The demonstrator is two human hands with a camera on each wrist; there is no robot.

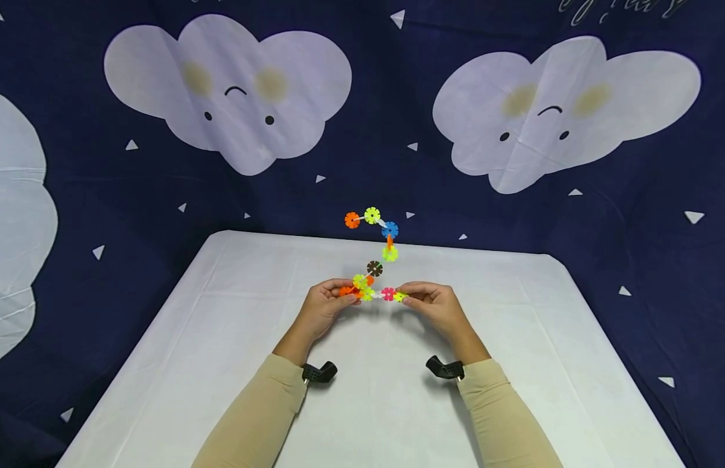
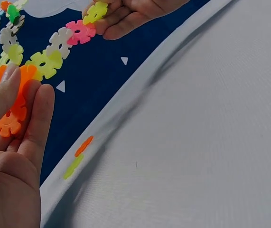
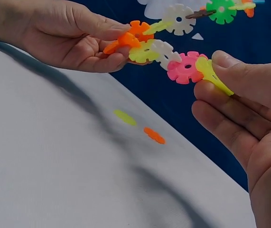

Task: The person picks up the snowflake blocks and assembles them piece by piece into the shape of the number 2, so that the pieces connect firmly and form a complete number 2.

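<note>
A chain of interlocking plastic snowflake discs (image 1: 389, 230) is held up between both hands and curves away above the table. Its pieces are orange, yellow-green, white, pink, brown, green and blue. My left hand (image 1: 323, 307) pinches the linked orange snowflake discs (image 2: 16, 102) between thumb and fingers. At the other end, my right hand (image 1: 437, 309) pinches a yellow snowflake disc (image 3: 213, 76), which joins a pink disc (image 3: 186, 67). White and yellow-green discs run from the pink one to the orange pieces. In the head view, the fingers partly cover the gripped discs.
On the white table (image 1: 374, 403), a loose orange disc (image 3: 154, 135) and a yellow-green disc (image 3: 125, 117) lie near the edge in the wrist views. A dark blue cloth with clouds (image 1: 227, 91) hangs behind the table. Black cameras (image 1: 320, 372) sit on both wrists.
</note>
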